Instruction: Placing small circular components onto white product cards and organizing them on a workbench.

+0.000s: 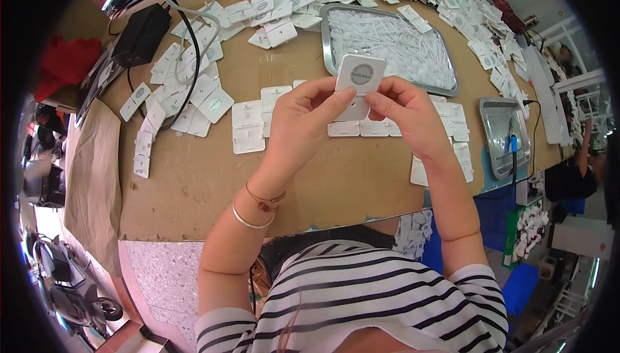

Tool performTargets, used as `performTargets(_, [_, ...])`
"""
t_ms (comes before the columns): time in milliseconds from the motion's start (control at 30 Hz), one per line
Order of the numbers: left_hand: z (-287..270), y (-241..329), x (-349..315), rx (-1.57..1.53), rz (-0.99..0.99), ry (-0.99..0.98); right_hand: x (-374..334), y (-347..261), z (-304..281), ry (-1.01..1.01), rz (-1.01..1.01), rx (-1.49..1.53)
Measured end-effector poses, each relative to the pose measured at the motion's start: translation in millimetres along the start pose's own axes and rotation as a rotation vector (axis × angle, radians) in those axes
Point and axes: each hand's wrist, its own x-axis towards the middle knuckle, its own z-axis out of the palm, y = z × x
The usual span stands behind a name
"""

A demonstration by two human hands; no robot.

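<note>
Above the middle of the table, a white plastic piece [360, 72] with a round grey mark is held up between both hands. It looks hinged, with a second white flap hanging below. My left hand [302, 113] pinches its left side, thumb on the front near the fold. From the other side my right hand [408, 113] grips it with thumb and fingers. Behind and below the hands, similar white pieces lie in rows, some at the left [248, 127] and some at the right [454, 120]. Parts of those rows are hidden by my hands.
A metal tray [327, 41] full of thin white strips stands beyond my hands. At the right, a smaller metal tray [489, 153] holds a corded pen-shaped tool [514, 145] with a blue grip. Heaps of white pieces [210, 98] lie left and back. A black power adapter [142, 33] trails cables.
</note>
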Motion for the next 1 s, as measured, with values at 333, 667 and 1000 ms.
performTargets(333, [1.7,-4.9,-2.1,0.078,0.127,-0.001,-9.6,3.3,2.3,0.021,-0.102,-0.086])
performTargets(667, [2.4,-7.0,2.0,0.044,0.094,0.060,-10.5,10.1,8.9,0.070,-0.162,-0.099])
performTargets(1000, [-3.3,3.4,-8.0,-0.008,0.118,-0.035,-17.1,10.2,18.4,0.055,-0.122,0.110])
